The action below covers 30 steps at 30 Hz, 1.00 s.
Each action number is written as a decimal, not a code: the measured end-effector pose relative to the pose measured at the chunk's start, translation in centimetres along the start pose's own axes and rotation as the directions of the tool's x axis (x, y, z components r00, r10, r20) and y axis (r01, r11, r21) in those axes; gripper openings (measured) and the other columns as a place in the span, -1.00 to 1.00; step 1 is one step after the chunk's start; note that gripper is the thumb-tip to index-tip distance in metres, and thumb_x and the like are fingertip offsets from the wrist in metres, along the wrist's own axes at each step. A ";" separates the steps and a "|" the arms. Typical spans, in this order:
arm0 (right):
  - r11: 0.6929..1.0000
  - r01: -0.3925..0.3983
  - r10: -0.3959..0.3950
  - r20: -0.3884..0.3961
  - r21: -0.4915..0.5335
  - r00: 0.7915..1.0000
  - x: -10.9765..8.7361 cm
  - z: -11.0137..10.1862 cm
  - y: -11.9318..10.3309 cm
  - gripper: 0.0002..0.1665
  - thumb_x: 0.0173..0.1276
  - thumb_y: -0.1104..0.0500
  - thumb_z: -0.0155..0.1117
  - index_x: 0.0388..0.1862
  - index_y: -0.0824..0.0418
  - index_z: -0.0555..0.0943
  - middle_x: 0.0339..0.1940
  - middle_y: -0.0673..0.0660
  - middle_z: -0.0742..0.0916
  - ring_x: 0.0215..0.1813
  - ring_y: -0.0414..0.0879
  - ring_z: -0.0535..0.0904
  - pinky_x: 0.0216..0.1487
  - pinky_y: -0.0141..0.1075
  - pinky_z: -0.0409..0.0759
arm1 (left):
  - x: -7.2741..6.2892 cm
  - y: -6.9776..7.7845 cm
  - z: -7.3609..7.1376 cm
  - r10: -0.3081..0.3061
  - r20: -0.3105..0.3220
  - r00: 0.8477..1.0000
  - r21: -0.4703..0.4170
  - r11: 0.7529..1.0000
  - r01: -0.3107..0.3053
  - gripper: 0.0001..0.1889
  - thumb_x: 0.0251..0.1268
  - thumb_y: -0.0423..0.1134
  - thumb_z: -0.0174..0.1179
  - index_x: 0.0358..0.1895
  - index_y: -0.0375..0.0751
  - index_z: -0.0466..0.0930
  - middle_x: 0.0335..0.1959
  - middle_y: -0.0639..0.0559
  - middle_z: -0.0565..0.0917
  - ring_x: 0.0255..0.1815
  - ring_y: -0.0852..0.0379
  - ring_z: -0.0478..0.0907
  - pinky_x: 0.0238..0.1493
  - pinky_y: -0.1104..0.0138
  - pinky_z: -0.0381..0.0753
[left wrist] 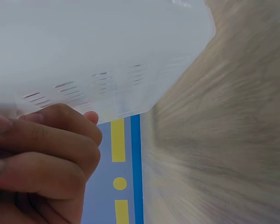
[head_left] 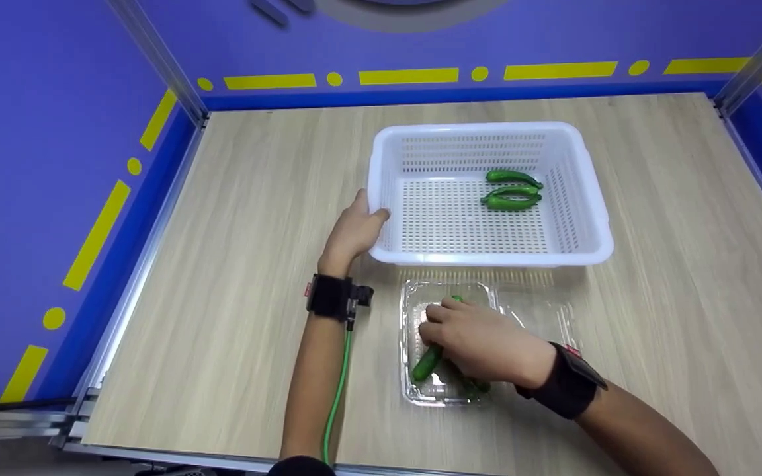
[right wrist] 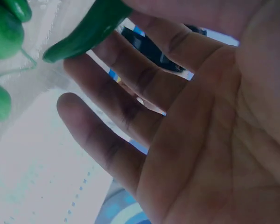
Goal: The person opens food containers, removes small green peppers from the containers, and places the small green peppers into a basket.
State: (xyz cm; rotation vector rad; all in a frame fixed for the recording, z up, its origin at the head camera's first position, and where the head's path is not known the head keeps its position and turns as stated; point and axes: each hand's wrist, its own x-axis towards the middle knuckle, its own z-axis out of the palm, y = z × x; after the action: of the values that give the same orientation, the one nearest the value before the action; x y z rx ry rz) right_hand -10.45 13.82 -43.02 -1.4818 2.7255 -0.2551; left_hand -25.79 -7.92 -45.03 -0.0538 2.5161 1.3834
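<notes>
Basket (head_left: 487, 259), white plastic, slotted, one: directly beyond the right hand and to the right of the left hand. Left hand (head_left: 353, 231), one: folded onto the basket's near-left side, thumb over the rim, fingers bent against the outer wall; the grip presumably steadies it. Green peppers (head_left: 513, 203), three: inside the basket, across its floor from the left hand and close to the opposite wall, lying side by side, perhaps because each was laid next to the last. Clear container (head_left: 407, 337), one: beneath the right hand, nearer the body than the basket, a placing that seems meant to keep both within short reach. Its lid (head_left: 540, 311): folded back flat to the right, partly behind the right hand, leaving the tray uncovered. Right hand (head_left: 483, 334), one: lowered over the tray, partly closed, a pepper (right wrist: 91, 32) pinched between thumb and fingers, the outer fingers extended, likely to avoid its neighbours. Further peppers (right wrist: 7, 32): near those fingertips; exact count hidden from me by the hand.
</notes>
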 end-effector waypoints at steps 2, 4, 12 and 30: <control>0.999 -0.013 0.013 -0.011 0.031 1.000 -0.3 -0.5 0.3 -0.77 0.16 0.34 0.33 -0.32 0.01 0.60 -0.36 -0.05 0.56 -0.24 -0.06 0.50 -0.09 -0.17 0.50 | 0.0 0.0 0.0 0.000 0.001 1.000 -0.008 1.000 0.000 -0.54 0.52 -0.10 0.01 0.37 -0.15 0.29 0.04 -0.19 0.67 -0.03 -0.10 0.71 -0.05 0.12 0.66; 0.998 -0.027 0.028 -0.023 0.057 0.999 -0.6 -0.9 0.6 -0.77 0.17 0.35 0.31 -0.31 0.01 0.60 -0.35 -0.05 0.55 -0.25 -0.07 0.47 -0.10 -0.18 0.50 | 0.0 0.0 0.0 -0.003 0.003 1.000 -0.012 1.000 0.003 -0.54 0.52 -0.10 0.01 0.38 -0.14 0.28 0.05 -0.17 0.67 -0.03 -0.09 0.71 -0.04 0.12 0.66; 0.994 -0.074 0.079 -0.057 0.081 0.995 -1.3 -2.1 1.4 -0.73 0.15 0.38 0.32 -0.29 0.01 0.60 -0.35 -0.07 0.54 -0.24 -0.10 0.49 -0.25 -0.24 0.51 | -0.1 0.0 0.0 -0.012 0.007 1.000 -0.010 1.000 0.012 -0.51 0.52 -0.08 0.00 0.41 -0.10 0.26 0.09 -0.15 0.66 -0.02 -0.05 0.70 -0.03 0.13 0.65; 0.989 -0.091 0.105 -0.117 0.120 0.988 -2.4 -4.1 2.9 -0.72 0.20 0.31 0.46 -0.17 0.01 0.66 -0.19 -0.05 0.66 -0.06 -0.11 0.61 0.03 -0.16 0.62 | 0.0 0.1 0.0 -0.008 0.004 1.000 -0.021 1.000 0.008 -0.54 0.52 -0.09 0.00 0.39 -0.10 0.28 0.07 -0.15 0.67 -0.06 -0.01 0.70 -0.05 0.14 0.66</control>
State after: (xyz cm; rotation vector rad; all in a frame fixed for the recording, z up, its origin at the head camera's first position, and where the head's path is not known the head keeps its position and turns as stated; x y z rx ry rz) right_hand -11.96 17.93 -39.59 -1.3414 2.8139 -0.5061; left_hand -25.79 -7.85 -45.01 -0.0649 2.4956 1.4064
